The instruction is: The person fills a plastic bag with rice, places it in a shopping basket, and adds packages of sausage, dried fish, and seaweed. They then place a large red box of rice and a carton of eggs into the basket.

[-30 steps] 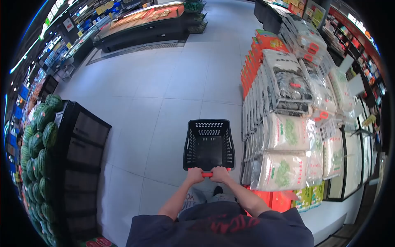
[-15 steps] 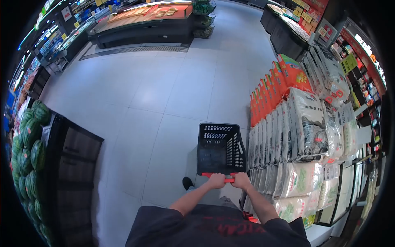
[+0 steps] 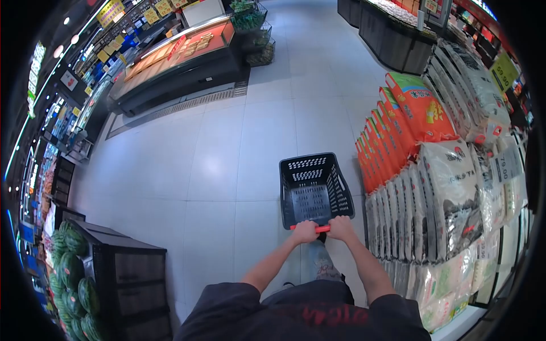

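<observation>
A black plastic shopping basket cart stands on the floor in front of me, with slotted walls and nothing visible inside. Its red handle crosses the near side. My left hand is wrapped round the left part of the handle, and my right hand grips the right part close beside it. Close to the right of the cart are upright white rice bags, with a row of orange bags behind them.
Watermelons lie on a dark stand at the left. A long display counter is at the far left, beside stacked wire baskets. Another dark counter stands at the far right. Pale floor tiles run between them.
The view has moved forward and turned slightly. The rice bags and the watermelon stand appear nearer and lower. Both hands keep their hold on the handle, and a leg has stepped forward behind the cart.
</observation>
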`<action>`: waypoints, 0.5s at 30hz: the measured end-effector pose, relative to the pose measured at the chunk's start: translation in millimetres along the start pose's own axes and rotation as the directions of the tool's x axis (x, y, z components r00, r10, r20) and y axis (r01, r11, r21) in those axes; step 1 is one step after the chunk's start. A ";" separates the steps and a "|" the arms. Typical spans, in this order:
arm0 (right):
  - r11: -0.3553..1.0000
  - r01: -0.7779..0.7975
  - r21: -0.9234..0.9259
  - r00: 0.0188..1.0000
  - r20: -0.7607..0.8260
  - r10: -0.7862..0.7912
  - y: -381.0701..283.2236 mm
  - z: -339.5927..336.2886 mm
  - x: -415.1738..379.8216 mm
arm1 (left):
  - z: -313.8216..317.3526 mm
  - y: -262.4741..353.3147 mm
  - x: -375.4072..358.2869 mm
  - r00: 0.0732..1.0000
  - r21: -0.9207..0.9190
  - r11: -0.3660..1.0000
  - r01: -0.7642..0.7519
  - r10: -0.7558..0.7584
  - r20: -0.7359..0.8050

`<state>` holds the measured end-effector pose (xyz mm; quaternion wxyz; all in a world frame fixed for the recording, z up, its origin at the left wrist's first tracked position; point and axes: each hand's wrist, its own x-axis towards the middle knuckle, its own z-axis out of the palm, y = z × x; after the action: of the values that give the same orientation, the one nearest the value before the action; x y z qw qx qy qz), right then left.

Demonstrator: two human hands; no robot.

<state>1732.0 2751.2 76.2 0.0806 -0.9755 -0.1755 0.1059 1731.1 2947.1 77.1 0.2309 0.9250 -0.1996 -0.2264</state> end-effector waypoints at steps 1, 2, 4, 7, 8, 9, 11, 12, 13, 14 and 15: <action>1.000 -0.001 -0.004 1.000 0.014 0.001 6.3 -7.4 26.7 | -26.8 -3.2 18.9 0.997 -0.052 0.997 0.059 -0.056 0.052; 1.000 0.016 0.020 0.999 0.045 -0.016 13.7 -15.5 54.2 | -50.0 -10.5 41.6 0.989 -0.103 0.988 0.116 -0.106 0.100; 0.998 0.026 0.053 0.999 0.019 -0.027 25.6 -23.2 105.8 | -74.0 -33.9 69.9 0.987 -0.146 0.989 -0.016 -0.008 -0.158; 0.997 0.027 0.074 0.999 0.035 -0.030 41.2 -46.4 180.8 | -99.6 -83.8 93.4 0.846 -0.154 0.988 -0.010 -0.074 -0.528; 0.997 0.024 0.076 0.998 0.047 -0.028 48.0 -52.6 207.4 | -104.2 -102.4 92.1 0.799 -0.183 0.981 0.063 -0.159 -0.580; 0.997 0.020 0.079 0.998 0.060 -0.025 54.8 -57.3 233.5 | -104.7 -124.1 86.1 0.743 -0.217 0.967 0.135 -0.243 -0.624; 0.997 0.021 0.075 0.999 0.039 -0.024 66.4 -69.1 282.9 | -69.3 -190.7 72.4 0.692 -0.564 0.711 0.420 -0.653 -0.308; 0.997 0.024 0.068 0.998 0.051 -0.028 72.0 -78.4 309.4 | -63.5 -205.5 58.0 0.620 -0.768 0.464 0.441 -0.776 -0.112; 0.998 0.002 0.068 0.998 0.067 -0.006 79.8 -82.0 338.0 | -55.0 -218.3 40.9 0.546 -0.885 0.161 0.438 -0.829 0.119; 0.997 -0.001 0.072 0.999 0.050 -0.003 86.5 -93.0 363.0 | -34.4 -236.5 18.5 0.520 -0.901 0.064 0.430 -0.833 0.190; 0.996 -0.031 0.083 0.999 0.042 0.027 95.4 -95.4 391.7 | -9.8 -251.6 -4.4 0.497 -0.908 -0.034 0.417 -0.828 0.259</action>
<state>2144.2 2792.3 79.9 0.1164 -0.9713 -0.1583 0.1344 1799.0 3157.2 -43.9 0.5937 0.6278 0.4642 -0.1949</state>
